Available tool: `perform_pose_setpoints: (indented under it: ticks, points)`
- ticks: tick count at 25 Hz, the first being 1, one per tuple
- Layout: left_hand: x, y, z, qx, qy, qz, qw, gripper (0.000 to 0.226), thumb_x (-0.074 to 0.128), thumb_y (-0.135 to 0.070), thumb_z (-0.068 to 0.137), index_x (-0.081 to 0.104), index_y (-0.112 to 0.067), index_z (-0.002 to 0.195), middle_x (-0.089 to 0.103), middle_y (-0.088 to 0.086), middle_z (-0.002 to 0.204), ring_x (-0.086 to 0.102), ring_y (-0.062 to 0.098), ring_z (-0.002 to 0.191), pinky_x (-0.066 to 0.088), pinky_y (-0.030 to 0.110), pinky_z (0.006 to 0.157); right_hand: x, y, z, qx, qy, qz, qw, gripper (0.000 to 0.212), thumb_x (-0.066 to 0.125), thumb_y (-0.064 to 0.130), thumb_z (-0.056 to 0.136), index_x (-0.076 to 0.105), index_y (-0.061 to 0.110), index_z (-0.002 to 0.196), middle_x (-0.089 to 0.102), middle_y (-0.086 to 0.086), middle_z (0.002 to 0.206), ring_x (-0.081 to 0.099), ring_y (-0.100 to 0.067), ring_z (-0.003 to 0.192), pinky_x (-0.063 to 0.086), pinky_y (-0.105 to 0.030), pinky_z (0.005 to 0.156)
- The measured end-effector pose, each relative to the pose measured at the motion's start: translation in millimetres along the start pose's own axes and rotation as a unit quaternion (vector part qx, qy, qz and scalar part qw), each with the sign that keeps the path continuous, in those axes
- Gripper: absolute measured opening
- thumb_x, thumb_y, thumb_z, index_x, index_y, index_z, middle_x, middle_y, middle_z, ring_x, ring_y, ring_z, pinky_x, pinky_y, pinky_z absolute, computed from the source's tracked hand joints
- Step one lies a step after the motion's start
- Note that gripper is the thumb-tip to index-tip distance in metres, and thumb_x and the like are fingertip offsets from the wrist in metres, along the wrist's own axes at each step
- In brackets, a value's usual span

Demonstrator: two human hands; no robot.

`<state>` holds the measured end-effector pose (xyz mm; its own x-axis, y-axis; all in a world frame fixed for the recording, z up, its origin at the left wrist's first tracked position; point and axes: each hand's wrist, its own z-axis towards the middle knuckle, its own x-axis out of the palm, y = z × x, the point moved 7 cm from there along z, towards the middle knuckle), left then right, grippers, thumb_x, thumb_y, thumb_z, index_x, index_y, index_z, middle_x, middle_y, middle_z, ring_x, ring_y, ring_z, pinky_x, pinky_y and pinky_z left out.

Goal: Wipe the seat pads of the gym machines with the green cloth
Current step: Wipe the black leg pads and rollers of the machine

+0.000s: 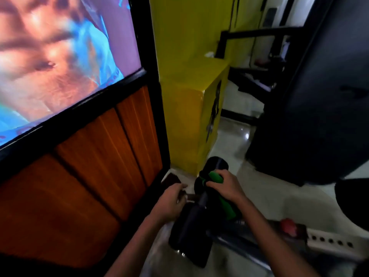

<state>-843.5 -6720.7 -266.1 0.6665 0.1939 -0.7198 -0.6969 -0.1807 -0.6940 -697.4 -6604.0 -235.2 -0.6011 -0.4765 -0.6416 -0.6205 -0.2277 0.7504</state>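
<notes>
Low by yellow pillar (185, 116): R hand (225, 186) grip clenched on green cloth (223, 204), pressing black roller pad (211, 176); L hand (171, 200) fingers loosely curled, grasping nothing, beside lower pad (189, 232).

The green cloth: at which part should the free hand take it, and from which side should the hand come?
Probably the loose tail of the green cloth, below the right hand. That hand already grips the cloth's upper end over a black roller pad, and the tail hangs exposed. The left hand could reach across from the left.
</notes>
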Motion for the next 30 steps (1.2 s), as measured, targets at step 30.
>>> perform_pose_setpoints:
  ticks: [30]
  points:
    - [234,229,53,0.062,0.186,-0.048,0.979,0.052,0.027,-0.024,0.1,0.025,-0.002,0.147,0.016,0.006,0.156,0.013,0.018,0.146,0.0,0.015,0.115,260,-198,14,0.148,-0.151,-0.242,0.947,0.059,0.044,0.047,0.07,0.048,0.031,0.126,0.045,-0.019,0.133,0.058,-0.04,0.089,0.054,-0.043,0.067]
